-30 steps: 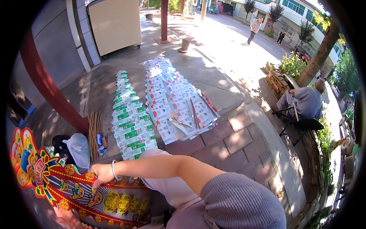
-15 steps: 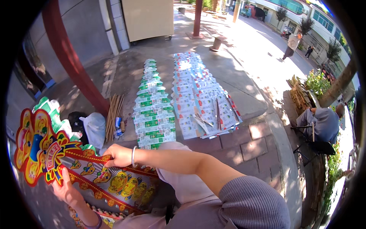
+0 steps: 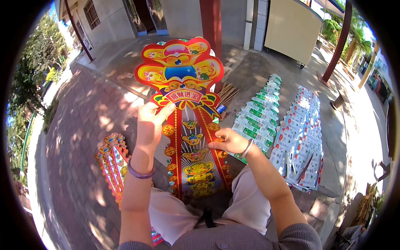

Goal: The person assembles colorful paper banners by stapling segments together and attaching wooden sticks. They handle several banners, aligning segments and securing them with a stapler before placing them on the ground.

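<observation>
In front of my lap stands a long red and gold festive cardboard decoration [image 3: 193, 135], its shiny lower strip printed with gold ingots. At its top is a wide scalloped head [image 3: 179, 73] with a ribbon bow. My left hand [image 3: 151, 125] pinches the left edge just below the bow, thumb on the front. Lower down, my right hand [image 3: 231, 141] grips the right edge of the strip. The fingers behind the decoration are hidden on both sides. Its lower end reaches down between my knees.
More red decorations [image 3: 114, 160] lie on the paving at left. To the right are overlapping green-and-white sheets [image 3: 255, 121] and blue-and-white sheets [image 3: 301, 125], with scissors [image 3: 291, 164] on the latter. Thin wooden sticks [image 3: 227, 93] lie behind the decoration. A red post [image 3: 211, 25] rises beyond.
The view has turned left. The decoration, slanted off to my left before, now stands upright in front of me. Both hands have come with it and still hold its edges.
</observation>
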Demonstrator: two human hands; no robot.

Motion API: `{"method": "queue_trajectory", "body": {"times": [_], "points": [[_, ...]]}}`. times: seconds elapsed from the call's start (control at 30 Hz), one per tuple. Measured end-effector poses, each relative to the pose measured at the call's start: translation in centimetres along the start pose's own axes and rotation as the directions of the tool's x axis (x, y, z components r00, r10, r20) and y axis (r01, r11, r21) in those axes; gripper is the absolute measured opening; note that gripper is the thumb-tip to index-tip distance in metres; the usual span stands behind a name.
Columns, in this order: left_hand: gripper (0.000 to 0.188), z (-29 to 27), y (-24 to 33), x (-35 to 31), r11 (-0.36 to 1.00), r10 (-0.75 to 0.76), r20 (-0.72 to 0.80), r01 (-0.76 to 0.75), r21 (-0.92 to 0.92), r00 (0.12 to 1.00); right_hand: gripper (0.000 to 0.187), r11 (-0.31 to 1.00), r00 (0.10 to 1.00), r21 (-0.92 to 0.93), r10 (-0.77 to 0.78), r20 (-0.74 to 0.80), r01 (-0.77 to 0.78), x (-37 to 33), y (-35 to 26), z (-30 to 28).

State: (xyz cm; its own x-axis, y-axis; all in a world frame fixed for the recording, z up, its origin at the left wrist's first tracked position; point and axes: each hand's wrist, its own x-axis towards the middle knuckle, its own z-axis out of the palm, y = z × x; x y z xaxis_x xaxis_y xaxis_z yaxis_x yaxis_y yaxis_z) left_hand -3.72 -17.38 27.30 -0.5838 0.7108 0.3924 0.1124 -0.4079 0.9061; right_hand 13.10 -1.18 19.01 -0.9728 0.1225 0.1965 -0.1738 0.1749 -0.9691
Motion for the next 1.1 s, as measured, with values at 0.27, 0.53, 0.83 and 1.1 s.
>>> {"method": "queue_trajectory", "body": {"times": [0.27,0.53,0.83,1.1], "points": [[0.016,2.3,-0.7,-4.3,0.927,0.012,-0.015,-0.005,0.374,1.0,0.048,0.838,0.9,0.385,-0.252,-0.357,0.387,1.0,-8.2,-1.4],[0.016,3.2,-1.8,-6.8,0.972,-0.223,0.032,0.219,0.086,0.974,0.039,0.832,0.769,0.279,-0.246,-0.59,0.48,1.0,-8.2,0.2],[0.016,3.1,-0.5,-5.6,0.989,-0.143,0.002,0.142,0.027,0.99,0.047,0.855,0.833,0.321,-0.205,-0.513,0.408,0.0,-7.8,1.0],[0.017,3.4,-0.7,-6.0,0.996,0.084,-0.012,-0.083,0.042,0.996,0.038,0.822,0.75,0.251,-0.284,-0.598,0.512,-0.8,-6.9,1.3]]}}
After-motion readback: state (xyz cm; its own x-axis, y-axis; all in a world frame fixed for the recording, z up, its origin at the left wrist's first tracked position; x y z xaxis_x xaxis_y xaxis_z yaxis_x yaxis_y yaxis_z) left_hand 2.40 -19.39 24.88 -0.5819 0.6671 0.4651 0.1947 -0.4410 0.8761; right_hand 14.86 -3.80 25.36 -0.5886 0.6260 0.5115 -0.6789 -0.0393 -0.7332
